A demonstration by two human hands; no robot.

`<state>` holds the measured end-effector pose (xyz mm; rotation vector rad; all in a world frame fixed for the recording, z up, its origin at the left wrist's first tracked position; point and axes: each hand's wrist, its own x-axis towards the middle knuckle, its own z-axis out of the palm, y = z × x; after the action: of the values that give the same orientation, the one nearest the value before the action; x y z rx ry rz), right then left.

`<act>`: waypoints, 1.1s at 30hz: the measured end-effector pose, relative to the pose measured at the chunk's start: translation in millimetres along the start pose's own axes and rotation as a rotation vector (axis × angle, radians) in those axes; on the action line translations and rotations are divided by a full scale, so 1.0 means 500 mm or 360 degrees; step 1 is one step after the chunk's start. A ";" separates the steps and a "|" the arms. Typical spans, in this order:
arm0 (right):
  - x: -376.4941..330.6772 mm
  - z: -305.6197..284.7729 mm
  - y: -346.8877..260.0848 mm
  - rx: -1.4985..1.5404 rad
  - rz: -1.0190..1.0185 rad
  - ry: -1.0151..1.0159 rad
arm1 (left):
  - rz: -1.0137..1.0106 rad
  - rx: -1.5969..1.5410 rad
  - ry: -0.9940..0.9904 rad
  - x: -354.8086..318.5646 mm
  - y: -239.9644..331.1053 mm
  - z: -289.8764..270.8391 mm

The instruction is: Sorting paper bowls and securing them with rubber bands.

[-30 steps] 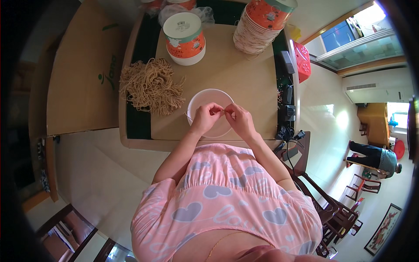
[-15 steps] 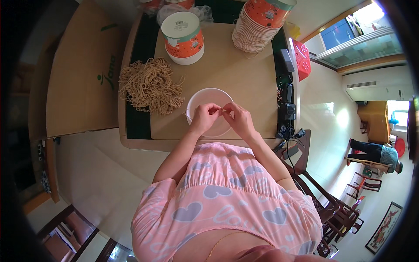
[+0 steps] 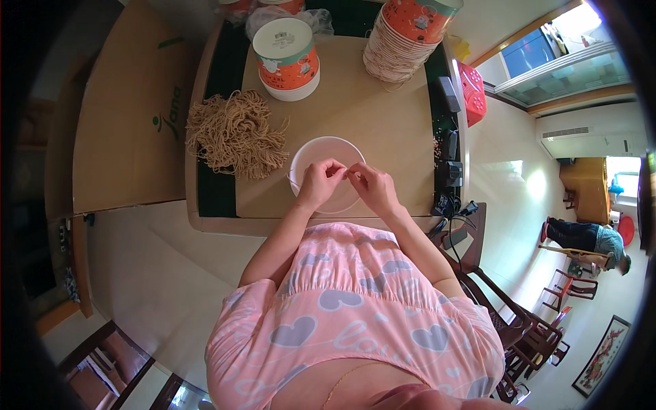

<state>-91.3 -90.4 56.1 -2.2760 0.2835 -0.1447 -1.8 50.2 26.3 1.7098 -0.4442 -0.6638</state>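
Observation:
A white tub point(image 3: 328, 147) sits open-side up near the front edge of the table, with both of my hands over its opening. My left hand point(image 3: 320, 183) is closed in a pinch, its thumb and finger on a thin piece of string. Close beside it, my right hand point(image 3: 374, 186) pinches too, the two sets of fingertips almost meeting; the string between them is tiny and mostly hidden. A short bit of string point(image 3: 291, 180) shows at the tub's left rim. To the left lies a loose heap of tan strings point(image 3: 238, 134).
An orange and green printed tub point(image 3: 287, 61) stands upside down behind. A tall nested stack of tubs point(image 3: 404, 44) is at the far right. Chargers and cables point(image 3: 449, 174) line the right edge. A cardboard box point(image 3: 133, 123) stands left; a person point(image 3: 591, 239) is in the background.
The tub has shifted very slightly to the left under my hands. My fingers keep their pinch in nearly the same place. The person in the background has shifted a little.

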 end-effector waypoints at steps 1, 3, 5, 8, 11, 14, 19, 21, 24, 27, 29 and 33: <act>0.000 0.000 0.000 0.0008 0.0005 -0.0011 | 0.0000 0.0000 -0.0001 -0.001 0.001 0.000; -0.001 0.000 0.002 -0.0021 0.0005 -0.0019 | -0.0002 -0.0002 -0.0004 -0.002 0.006 0.000; 0.000 -0.002 0.000 -0.0050 0.0005 -0.0028 | -0.0034 -0.0023 0.0007 -0.002 0.007 -0.002; 0.001 -0.006 -0.010 -0.0120 0.0189 -0.0092 | -0.0067 -0.0023 0.0020 -0.001 0.008 -0.005; -0.002 -0.001 -0.003 -0.0024 0.0034 0.0036 | -0.0069 0.0006 0.0030 -0.001 0.012 -0.005; -0.004 0.001 -0.001 -0.0022 0.0023 0.0022 | -0.0075 0.0031 0.0040 0.000 0.014 -0.006; -0.003 0.005 0.008 -0.0003 -0.0024 0.0062 | -0.0072 0.0041 0.0032 0.002 0.011 -0.005; -0.002 0.006 0.011 -0.0019 -0.0013 0.0063 | -0.0069 0.0077 0.0007 0.002 0.013 -0.004; 0.000 0.005 0.012 -0.0022 -0.0028 0.0076 | -0.0014 -0.0008 -0.0038 0.000 0.005 0.001; 0.003 0.003 0.012 -0.0003 -0.0056 0.0101 | -0.0084 -0.0040 -0.0016 0.005 0.010 -0.003; 0.004 0.002 0.010 0.0003 -0.0060 0.0114 | -0.0099 -0.0075 0.0008 0.006 0.006 -0.001; 0.003 -0.008 0.004 0.0051 -0.0041 0.0112 | -0.0122 -0.0075 0.0039 0.004 0.015 0.003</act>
<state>-91.1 -95.0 57.2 -2.2461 0.2867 -0.2418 -0.7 45.8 33.2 1.6950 -0.3448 -0.7026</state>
